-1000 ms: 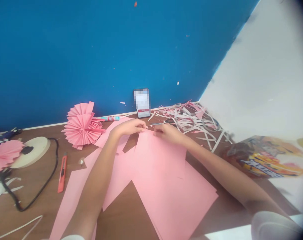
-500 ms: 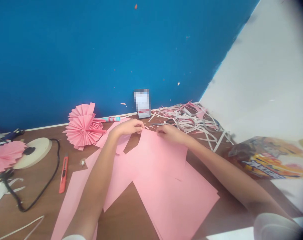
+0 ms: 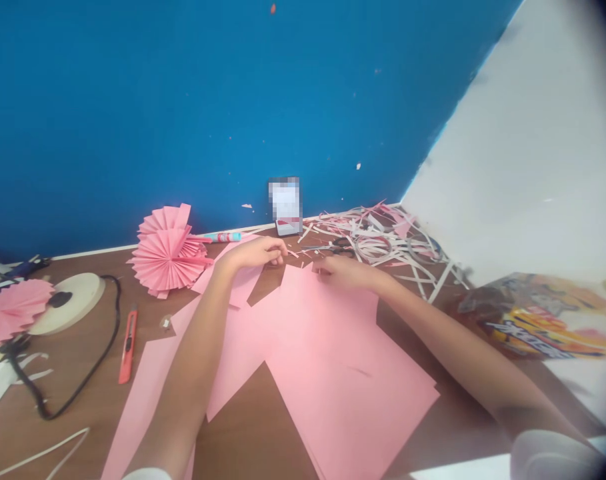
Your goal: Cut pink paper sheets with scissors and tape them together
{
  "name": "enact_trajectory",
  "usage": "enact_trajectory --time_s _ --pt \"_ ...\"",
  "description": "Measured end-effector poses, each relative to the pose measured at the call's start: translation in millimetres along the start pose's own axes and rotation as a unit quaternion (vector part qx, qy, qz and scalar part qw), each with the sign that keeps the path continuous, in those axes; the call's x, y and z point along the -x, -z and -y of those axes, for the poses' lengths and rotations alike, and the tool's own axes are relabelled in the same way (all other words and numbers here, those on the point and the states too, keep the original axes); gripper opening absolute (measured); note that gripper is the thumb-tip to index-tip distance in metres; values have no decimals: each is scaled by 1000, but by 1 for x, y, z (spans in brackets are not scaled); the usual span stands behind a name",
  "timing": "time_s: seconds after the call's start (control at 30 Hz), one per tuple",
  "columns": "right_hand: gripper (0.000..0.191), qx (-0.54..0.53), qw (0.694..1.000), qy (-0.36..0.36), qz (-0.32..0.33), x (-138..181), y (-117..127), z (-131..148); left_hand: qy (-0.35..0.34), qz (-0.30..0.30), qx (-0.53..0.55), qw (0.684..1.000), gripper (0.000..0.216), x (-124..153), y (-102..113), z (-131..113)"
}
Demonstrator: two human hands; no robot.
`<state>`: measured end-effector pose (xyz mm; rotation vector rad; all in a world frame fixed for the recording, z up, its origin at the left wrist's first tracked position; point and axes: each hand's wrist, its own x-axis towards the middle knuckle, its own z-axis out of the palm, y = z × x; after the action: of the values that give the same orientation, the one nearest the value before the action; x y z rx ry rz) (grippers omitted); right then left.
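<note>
Sheets of pink paper (image 3: 353, 400) lie overlapping in front of me. The uppermost sheet (image 3: 303, 300) has its far edge between my hands. My right hand (image 3: 345, 272) grips this sheet near its far edge, fingers bent and slightly blurred. Just off the sheet's far left corner is my left hand (image 3: 257, 252), its fingers curled together with nothing visible in them. My left forearm crosses over more pink paper (image 3: 145, 373). Beyond my right hand lie scissors (image 3: 340, 247) with dark handles, partly among paper strips.
Pink pleated paper fans (image 3: 170, 257) stand at the back left beside a glue tube (image 3: 225, 237). A red cutter (image 3: 128, 347), black cable (image 3: 117, 313) and white roll (image 3: 77, 303) lie left. A phone (image 3: 287, 207) leans on the blue wall. Paper strips (image 3: 383, 240) heap back right, near a plastic bag (image 3: 537, 320).
The uppermost sheet's far edge has shifted slightly toward me and lies flatter. Its left corner has come away from my left fingers. My right hand has moved a little nearer with the sheet.
</note>
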<state>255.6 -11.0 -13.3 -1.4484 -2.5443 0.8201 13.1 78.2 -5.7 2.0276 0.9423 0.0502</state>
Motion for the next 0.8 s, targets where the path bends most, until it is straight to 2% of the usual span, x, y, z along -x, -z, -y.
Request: enact_trajectory --time_s 0.13,0.27,0.4,0.5,0.8 --pt "12 54 997 -16 43 6 5 7 26 10 -7 1000 30 4 6 5" --pt "9 110 990 -40 80 13 11 13 51 25 -23 998 30 9 8 -2" --pt "9 167 973 -78 141 18 13 16 153 5 -143 978 29 13 10 -8" --pt "10 159 968 -90 171 17 11 15 224 10 -174 959 38 16 15 -2" --pt "14 134 960 -146 200 15 11 20 304 37 -172 936 55 20 21 14"
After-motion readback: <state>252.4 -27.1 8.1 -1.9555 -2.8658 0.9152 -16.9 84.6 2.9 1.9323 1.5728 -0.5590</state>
